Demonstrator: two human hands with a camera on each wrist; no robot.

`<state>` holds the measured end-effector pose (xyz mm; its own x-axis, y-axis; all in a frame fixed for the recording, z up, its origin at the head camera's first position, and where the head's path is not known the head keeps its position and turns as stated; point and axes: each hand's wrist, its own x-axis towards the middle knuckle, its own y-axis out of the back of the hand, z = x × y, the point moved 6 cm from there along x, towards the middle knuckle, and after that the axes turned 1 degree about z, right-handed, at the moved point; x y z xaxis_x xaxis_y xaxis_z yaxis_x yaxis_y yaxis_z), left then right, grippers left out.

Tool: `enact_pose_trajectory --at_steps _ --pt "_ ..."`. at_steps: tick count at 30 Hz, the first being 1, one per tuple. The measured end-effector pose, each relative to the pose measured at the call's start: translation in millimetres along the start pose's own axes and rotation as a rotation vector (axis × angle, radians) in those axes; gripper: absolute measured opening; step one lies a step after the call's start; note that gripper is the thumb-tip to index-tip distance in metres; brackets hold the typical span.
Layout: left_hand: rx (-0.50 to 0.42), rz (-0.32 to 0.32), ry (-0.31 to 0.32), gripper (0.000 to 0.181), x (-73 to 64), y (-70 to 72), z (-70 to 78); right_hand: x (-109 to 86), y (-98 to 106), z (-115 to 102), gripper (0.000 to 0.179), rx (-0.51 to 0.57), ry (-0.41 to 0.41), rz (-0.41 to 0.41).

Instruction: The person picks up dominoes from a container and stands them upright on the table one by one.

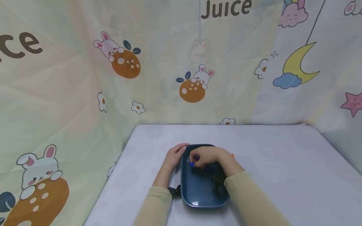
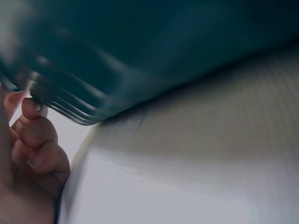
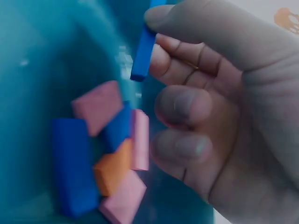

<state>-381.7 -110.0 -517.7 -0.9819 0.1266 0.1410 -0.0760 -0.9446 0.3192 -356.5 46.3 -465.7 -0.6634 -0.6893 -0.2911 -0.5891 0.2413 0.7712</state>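
Observation:
A dark blue tray (image 1: pixel 198 191) with rounded corners stands on the table in the head view. My left hand (image 1: pixel 173 156) holds its far left corner; the left wrist view shows the fingers (image 2: pixel 39 133) curled against the ridged outer wall. Over the far part of the tray, my right hand (image 1: pixel 207 156) pinches a thin blue block (image 3: pixel 145 53) between thumb and fingers. Below it in the right wrist view lie a larger blue block (image 3: pixel 72 165), another blue block (image 3: pixel 117 128), an orange block (image 3: pixel 113 168) and several pink blocks (image 3: pixel 124 198).
The white-covered table (image 1: pixel 282 169) spreads out around the tray. A small orange thing (image 3: pixel 287 19) shows beyond the tray, on the right hand's side. Behind the table hangs a printed cloth (image 1: pixel 158 69). A black wrist device (image 1: pixel 174 191) sits beside the tray's left wall.

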Motion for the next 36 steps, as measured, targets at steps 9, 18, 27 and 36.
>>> enact_pose_trajectory --at_steps 9,18,27,36 --pt "-0.010 -0.007 0.041 0.032 -2.8 0.2 1.4 -35.8 41 2 0.015 0.116 0.080 0.203" --pt "-0.001 -0.014 0.029 0.033 -1.3 0.4 0.5 -77.8 62 36 0.026 0.186 0.037 0.421" --pt "0.004 -0.003 0.035 0.033 -1.6 1.1 -0.4 -103.6 58 70 0.024 0.216 -0.037 0.529" --pt "-0.014 -0.008 0.032 0.035 -0.8 -0.4 -2.1 -122.1 49 102 0.025 0.293 -0.074 0.577"
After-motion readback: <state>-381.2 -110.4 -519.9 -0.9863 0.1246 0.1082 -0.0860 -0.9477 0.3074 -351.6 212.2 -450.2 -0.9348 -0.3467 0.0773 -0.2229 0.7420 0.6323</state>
